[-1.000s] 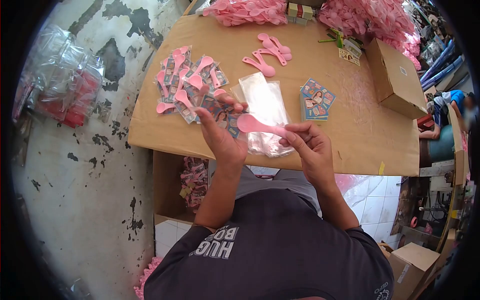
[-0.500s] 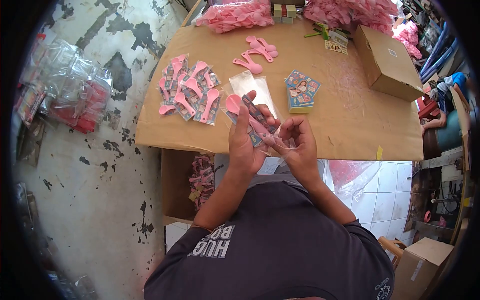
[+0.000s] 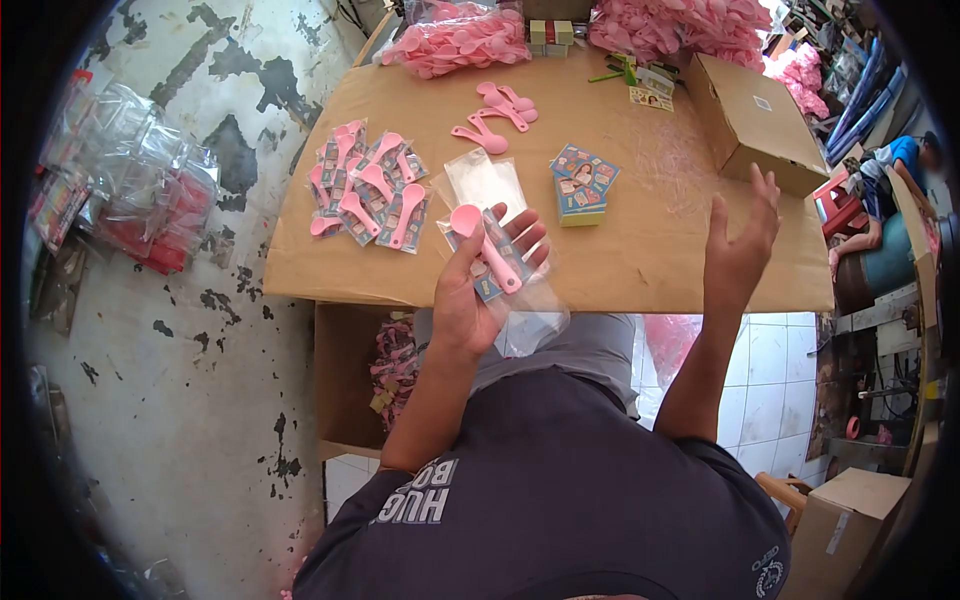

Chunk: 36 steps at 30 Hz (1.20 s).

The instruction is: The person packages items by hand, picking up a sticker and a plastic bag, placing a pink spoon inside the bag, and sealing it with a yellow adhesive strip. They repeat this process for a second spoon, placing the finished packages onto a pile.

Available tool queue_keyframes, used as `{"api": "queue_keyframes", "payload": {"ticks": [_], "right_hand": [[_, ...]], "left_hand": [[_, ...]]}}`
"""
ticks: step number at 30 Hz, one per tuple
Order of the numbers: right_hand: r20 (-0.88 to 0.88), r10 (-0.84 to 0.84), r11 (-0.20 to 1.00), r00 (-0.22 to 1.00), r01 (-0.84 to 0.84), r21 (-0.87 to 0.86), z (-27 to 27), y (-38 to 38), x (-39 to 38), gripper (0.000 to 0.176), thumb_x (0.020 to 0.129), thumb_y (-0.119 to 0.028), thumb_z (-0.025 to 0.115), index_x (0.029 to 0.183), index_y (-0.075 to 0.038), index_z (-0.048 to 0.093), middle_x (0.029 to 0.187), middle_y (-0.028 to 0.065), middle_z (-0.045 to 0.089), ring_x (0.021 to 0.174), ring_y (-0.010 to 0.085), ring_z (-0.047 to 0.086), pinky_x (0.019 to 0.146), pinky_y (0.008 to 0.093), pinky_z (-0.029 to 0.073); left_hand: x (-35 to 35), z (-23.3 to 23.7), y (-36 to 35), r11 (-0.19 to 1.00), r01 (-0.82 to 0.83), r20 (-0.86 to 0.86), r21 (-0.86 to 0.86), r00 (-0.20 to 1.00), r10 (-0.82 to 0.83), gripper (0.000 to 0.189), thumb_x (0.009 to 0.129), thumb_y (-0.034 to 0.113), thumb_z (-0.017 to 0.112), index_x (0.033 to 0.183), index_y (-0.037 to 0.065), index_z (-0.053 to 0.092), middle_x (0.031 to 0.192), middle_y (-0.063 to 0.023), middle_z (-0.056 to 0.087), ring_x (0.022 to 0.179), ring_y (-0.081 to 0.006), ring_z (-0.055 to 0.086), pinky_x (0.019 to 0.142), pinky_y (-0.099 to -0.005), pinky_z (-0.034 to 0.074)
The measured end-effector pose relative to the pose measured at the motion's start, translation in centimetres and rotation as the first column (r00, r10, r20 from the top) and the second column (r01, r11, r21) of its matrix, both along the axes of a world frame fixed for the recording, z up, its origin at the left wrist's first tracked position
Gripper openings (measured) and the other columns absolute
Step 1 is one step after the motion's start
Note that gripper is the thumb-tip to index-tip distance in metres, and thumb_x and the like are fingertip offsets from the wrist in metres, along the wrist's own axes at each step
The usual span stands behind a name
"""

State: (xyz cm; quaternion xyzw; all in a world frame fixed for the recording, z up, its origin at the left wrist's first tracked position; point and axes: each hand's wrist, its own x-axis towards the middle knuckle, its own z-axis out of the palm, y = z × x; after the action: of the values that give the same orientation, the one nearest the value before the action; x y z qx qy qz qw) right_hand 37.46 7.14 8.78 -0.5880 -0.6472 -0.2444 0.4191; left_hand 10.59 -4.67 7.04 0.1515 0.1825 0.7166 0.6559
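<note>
My left hand (image 3: 465, 312) holds a clear plastic bag (image 3: 541, 318) over the table's front edge. A pink measuring spoon (image 3: 498, 265) and a blue printed card (image 3: 488, 288) show in it, and the bag's loose end hangs toward me. My right hand (image 3: 738, 245) is raised at the right, fingers apart, holding nothing. Beyond the left hand lie flat clear bags (image 3: 490, 178). Between the hands, farther back, stands a stack of blue printed cards (image 3: 584, 184). Bagged spoons with cards (image 3: 375, 182) are piled to the left, and several loose pink spoons (image 3: 482, 136) lie farther back.
A cardboard box (image 3: 752, 120) stands at the table's right rear. Large bags of pink spoons (image 3: 460, 42) line the back, near green-handled scissors (image 3: 622, 72). Clear packaging (image 3: 150, 170) lies at the left. Another person's arm (image 3: 862, 238) shows at far right.
My right hand has let go of the bag's end and moved right, its fingers spreading. My left hand still holds the bagged spoon, now turned more face-up. The view has shifted slightly.
</note>
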Motion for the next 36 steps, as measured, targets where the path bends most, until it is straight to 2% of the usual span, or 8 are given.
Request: {"api": "queue_keyframes", "payload": {"ticks": [2, 7, 15, 17, 22, 30, 32, 36], "right_hand": [[-0.362, 0.366, 0.929, 0.857, -0.361, 0.085, 1.3, -2.3, -1.5, 0.044, 0.094, -0.004, 0.062, 0.139, -0.004, 0.058, 0.151, 0.0217, 0.050, 0.145, 0.0392, 0.042, 0.117, 0.0480, 0.036], [-0.304, 0.803, 0.504, 0.513, -0.856, -0.114, -0.7, -5.6, -7.4, 0.046, 0.087, 0.002, 0.066, 0.130, -0.014, 0.070, 0.155, 0.0154, 0.048, 0.149, 0.0384, 0.037, 0.118, 0.0495, 0.035], [-0.268, 0.918, 0.252, 0.292, -0.952, -0.175, -0.9, -4.7, -11.4, 0.027, 0.081, -0.001, 0.072, 0.103, -0.015, 0.080, 0.147, 0.0133, 0.057, 0.146, 0.0374, 0.042, 0.114, 0.0496, 0.040], [-0.523, 0.851, 0.073, 0.054, -0.997, 0.016, 0.0, -4.3, -11.5, 0.026, 0.081, -0.004, 0.075, 0.105, -0.012, 0.079, 0.139, 0.0135, 0.063, 0.138, 0.0370, 0.051, 0.109, 0.0488, 0.044], [-0.779, 0.611, 0.185, 0.140, -0.982, -0.032, -0.6, -4.1, -11.3, 0.050, 0.090, -0.005, 0.076, 0.136, 0.001, 0.057, 0.090, 0.0081, 0.074, 0.085, 0.0116, 0.069, 0.076, 0.0247, 0.052], [-0.943, 0.296, 0.190, 0.153, -0.977, -0.098, -1.6, -4.7, -13.0, 0.058, 0.091, -0.006, 0.076, 0.142, -0.001, 0.049, 0.091, 0.0073, 0.072, 0.078, 0.0101, 0.066, 0.069, 0.0249, 0.053], [-0.733, 0.578, 0.457, 0.357, -0.887, -0.071, -2.2, -4.1, -12.9, 0.049, 0.089, -0.004, 0.076, 0.133, -0.003, 0.058, 0.104, 0.0109, 0.070, 0.088, 0.0182, 0.068, 0.076, 0.0309, 0.055], [-0.342, 0.775, 0.551, 0.531, -0.833, -0.044, -0.2, -2.6, -12.6, 0.038, 0.083, -0.002, 0.077, 0.120, -0.005, 0.068, 0.116, 0.0132, 0.066, 0.101, 0.0281, 0.065, 0.085, 0.0381, 0.053]], "left_hand": [[-0.1, -0.1, 0.3, 1.000, 0.006, 0.000, -0.006, 1.000, -0.006, 0.044, 0.109, 0.026, 0.046, 0.145, 0.001, 0.040, 0.144, -0.0257, 0.051, 0.133, -0.0363, 0.053, 0.114, -0.0490, 0.044], [0.0, 0.5, 0.4, 0.999, 0.040, 0.010, -0.034, 0.999, -0.040, 0.045, 0.110, 0.025, 0.043, 0.147, 0.000, 0.037, 0.147, -0.0257, 0.049, 0.137, -0.0367, 0.050, 0.115, -0.0461, 0.043], [-0.6, -0.8, -0.1, 0.981, 0.171, -0.067, -0.096, 0.982, -0.178, 0.052, 0.110, 0.030, 0.041, 0.152, 0.000, 0.037, 0.151, -0.0225, 0.048, 0.137, -0.0321, 0.051, 0.115, -0.0453, 0.042], [-1.1, -0.8, 0.2, 0.990, 0.090, -0.082, -0.109, 0.992, -0.100, 0.055, 0.110, 0.032, 0.042, 0.153, 0.000, 0.034, 0.151, -0.0221, 0.048, 0.135, -0.0311, 0.053, 0.114, -0.0446, 0.044], [-3.1, 0.4, 0.1, 0.996, 0.062, -0.407, 0.061, 0.913, -0.032, 0.058, 0.107, 0.031, 0.052, 0.149, -0.005, 0.037, 0.148, -0.0236, 0.051, 0.133, -0.0273, 0.055, 0.112, -0.0412, 0.045], [-3.0, -0.2, 0.9, 0.996, -0.081, -0.692, -0.025, 0.720, 0.041, 0.047, 0.102, 0.011, 0.063, 0.143, -0.004, 0.048, 0.122, -0.0212, 0.070, 0.109, -0.0185, 0.069, 0.095, -0.0322, 0.056], [-2.9, 0.5, 0.7, 0.994, -0.105, -0.744, -0.024, 0.666, 0.053, 0.048, 0.103, 0.009, 0.060, 0.149, 0.004, 0.046, 0.105, -0.0098, 0.074, 0.089, -0.0104, 0.069, 0.070, -0.0235, 0.057], [-2.5, 0.9, 0.3, 0.996, -0.043, -0.776, -0.072, 0.631, -0.028, 0.055, 0.103, 0.008, 0.060, 0.155, 0.012, 0.043, 0.094, -0.0054, 0.074, 0.078, -0.0061, 0.065, 0.065, -0.0214, 0.053]]}}
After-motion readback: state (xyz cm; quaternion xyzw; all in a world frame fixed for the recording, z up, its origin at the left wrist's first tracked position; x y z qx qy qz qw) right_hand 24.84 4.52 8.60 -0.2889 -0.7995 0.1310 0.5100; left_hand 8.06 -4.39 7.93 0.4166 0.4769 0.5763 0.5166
